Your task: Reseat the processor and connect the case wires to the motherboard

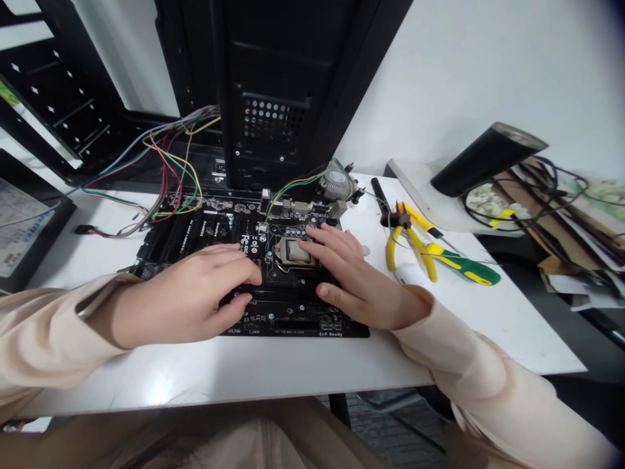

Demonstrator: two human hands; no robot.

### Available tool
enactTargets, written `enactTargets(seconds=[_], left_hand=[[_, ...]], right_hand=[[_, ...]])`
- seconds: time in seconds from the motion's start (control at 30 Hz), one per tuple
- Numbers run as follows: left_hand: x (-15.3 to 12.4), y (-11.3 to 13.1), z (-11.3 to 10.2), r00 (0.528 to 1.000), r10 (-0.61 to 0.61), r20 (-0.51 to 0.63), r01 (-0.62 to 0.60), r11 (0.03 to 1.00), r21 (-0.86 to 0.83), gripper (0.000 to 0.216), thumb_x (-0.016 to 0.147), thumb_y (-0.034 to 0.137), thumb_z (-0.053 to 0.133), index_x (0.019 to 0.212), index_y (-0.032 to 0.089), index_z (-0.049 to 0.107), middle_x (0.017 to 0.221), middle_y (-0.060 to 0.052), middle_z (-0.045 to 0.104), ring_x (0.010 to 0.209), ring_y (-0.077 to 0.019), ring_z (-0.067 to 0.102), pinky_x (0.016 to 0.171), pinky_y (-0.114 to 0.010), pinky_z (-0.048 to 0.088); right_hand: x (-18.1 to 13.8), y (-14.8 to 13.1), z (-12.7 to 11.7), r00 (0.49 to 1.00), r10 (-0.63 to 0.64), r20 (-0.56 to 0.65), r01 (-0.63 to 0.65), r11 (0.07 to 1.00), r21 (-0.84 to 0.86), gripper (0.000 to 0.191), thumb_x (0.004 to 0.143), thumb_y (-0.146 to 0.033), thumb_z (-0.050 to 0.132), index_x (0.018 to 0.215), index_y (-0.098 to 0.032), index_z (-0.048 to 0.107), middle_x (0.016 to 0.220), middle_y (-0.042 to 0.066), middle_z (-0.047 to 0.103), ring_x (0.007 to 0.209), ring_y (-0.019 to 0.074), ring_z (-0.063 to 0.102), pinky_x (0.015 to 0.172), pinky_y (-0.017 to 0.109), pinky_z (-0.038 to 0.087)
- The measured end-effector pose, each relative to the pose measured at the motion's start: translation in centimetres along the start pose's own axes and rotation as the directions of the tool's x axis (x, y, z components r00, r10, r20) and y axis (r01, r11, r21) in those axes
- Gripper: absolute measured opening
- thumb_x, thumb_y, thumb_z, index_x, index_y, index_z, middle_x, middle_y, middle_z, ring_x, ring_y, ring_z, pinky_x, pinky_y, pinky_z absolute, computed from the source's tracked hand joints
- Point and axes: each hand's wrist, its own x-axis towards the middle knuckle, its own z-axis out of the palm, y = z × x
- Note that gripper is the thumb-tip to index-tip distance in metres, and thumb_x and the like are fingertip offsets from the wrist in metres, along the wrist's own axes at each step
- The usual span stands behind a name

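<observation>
A black motherboard (293, 320) lies flat on the white table, with a metal-capped processor (293, 251) sitting in its socket. My left hand (190, 296) is over the board's left-middle part. Its thumb and index finger are apart near the left end of the long black memory slots (283, 286); nothing shows between them. My right hand (349, 273) rests at the board's right side, fingers spread. Its index fingertip reaches the processor's edge, and its thumb is near the slots' right end. A round CPU cooler (336, 184) stands behind the board, its cable running to it.
A black computer case (283, 58) rises behind the board, with loose coloured wires (170, 163) at left. Yellow-handled pliers (413, 244) and a green-yellow screwdriver (463, 266) lie right. Beyond are a black cylinder (483, 159) and stacked cardboard (551, 202). A labelled box (22, 228) stands far left.
</observation>
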Motion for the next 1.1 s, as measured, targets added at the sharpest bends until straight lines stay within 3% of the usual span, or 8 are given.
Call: enactTargets(seconds=[0.2, 0.4, 0.53, 0.73, 0.87, 0.97, 1.1], left_hand=[[-0.2, 0.1, -0.2, 0.998, -0.052, 0.019, 0.052, 0.999, 0.012, 0.012, 0.086, 0.016, 0.047, 0.095, 0.018, 0.055, 0.082, -0.002, 0.064, 0.080, -0.0181, 0.062, 0.093, -0.040, 0.050], [-0.3, 0.2, -0.1, 0.990, -0.127, 0.060, 0.126, 0.992, 0.022, 0.029, 0.081, 0.017, 0.049, 0.110, 0.018, 0.052, 0.097, -0.005, 0.067, 0.090, -0.0213, 0.066, 0.107, -0.056, 0.039], [-0.5, 0.1, 0.0, 0.994, -0.105, 0.017, 0.105, 0.994, -0.003, 0.026, 0.083, 0.016, 0.049, 0.109, 0.018, 0.052, 0.091, -0.003, 0.067, 0.081, -0.0164, 0.066, 0.108, -0.051, 0.040], [-0.6, 0.0, 0.0, 0.999, -0.006, -0.032, 0.007, 1.000, 0.029, 0.023, 0.088, 0.013, 0.050, 0.110, 0.017, 0.051, 0.094, -0.002, 0.070, 0.085, -0.0147, 0.068, 0.111, -0.045, 0.038], [-0.4, 0.1, 0.0, 0.996, -0.014, -0.084, 0.013, 1.000, -0.014, 0.017, 0.089, 0.015, 0.052, 0.106, 0.017, 0.054, 0.087, -0.001, 0.068, 0.083, -0.0146, 0.066, 0.093, -0.032, 0.051], [-0.3, 0.3, 0.0, 0.996, -0.028, -0.086, 0.024, 0.999, -0.046, 0.017, 0.089, 0.014, 0.053, 0.106, 0.016, 0.056, 0.086, -0.003, 0.067, 0.080, -0.0139, 0.064, 0.077, -0.025, 0.053], [-0.4, 0.2, 0.0, 0.995, -0.012, -0.103, 0.007, 0.999, -0.052, 0.018, 0.090, 0.013, 0.054, 0.107, 0.014, 0.056, 0.087, -0.003, 0.067, 0.080, -0.0131, 0.064, 0.076, -0.024, 0.052]], right_hand=[[-0.1, 0.2, -0.1, 0.997, -0.032, -0.073, 0.033, 0.999, 0.024, 0.055, 0.096, -0.052, 0.035, 0.143, -0.025, 0.043, 0.154, 0.011, 0.036, 0.146, 0.0329, 0.024, 0.117, 0.062, 0.020], [0.1, -0.3, -0.7, 0.970, -0.023, -0.242, 0.078, 0.973, 0.219, 0.044, 0.096, -0.044, 0.041, 0.136, -0.027, 0.050, 0.145, 0.011, 0.048, 0.138, 0.0253, 0.040, 0.115, 0.051, 0.034], [0.2, -0.8, -0.5, 0.950, 0.014, -0.312, 0.102, 0.931, 0.351, 0.038, 0.097, -0.042, 0.041, 0.130, -0.027, 0.055, 0.140, 0.011, 0.053, 0.135, 0.0231, 0.045, 0.114, 0.048, 0.037], [0.7, -1.5, -0.4, 0.936, 0.065, -0.347, 0.100, 0.894, 0.436, 0.039, 0.096, -0.049, 0.040, 0.122, -0.027, 0.060, 0.135, 0.010, 0.058, 0.132, 0.0243, 0.049, 0.113, 0.049, 0.038], [1.0, -1.8, -0.3, 0.925, 0.082, -0.371, 0.117, 0.868, 0.483, 0.041, 0.096, -0.051, 0.040, 0.119, -0.027, 0.063, 0.132, 0.008, 0.061, 0.130, 0.0247, 0.050, 0.113, 0.048, 0.038], [1.1, -1.6, 0.0, 0.913, 0.090, -0.398, 0.148, 0.835, 0.530, 0.039, 0.097, -0.049, 0.040, 0.119, -0.028, 0.064, 0.131, 0.006, 0.061, 0.129, 0.0243, 0.050, 0.113, 0.047, 0.037], [1.0, -1.5, 0.3, 0.903, 0.093, -0.419, 0.178, 0.807, 0.563, 0.038, 0.097, -0.047, 0.040, 0.120, -0.029, 0.064, 0.132, 0.005, 0.060, 0.130, 0.0247, 0.049, 0.114, 0.048, 0.035]])
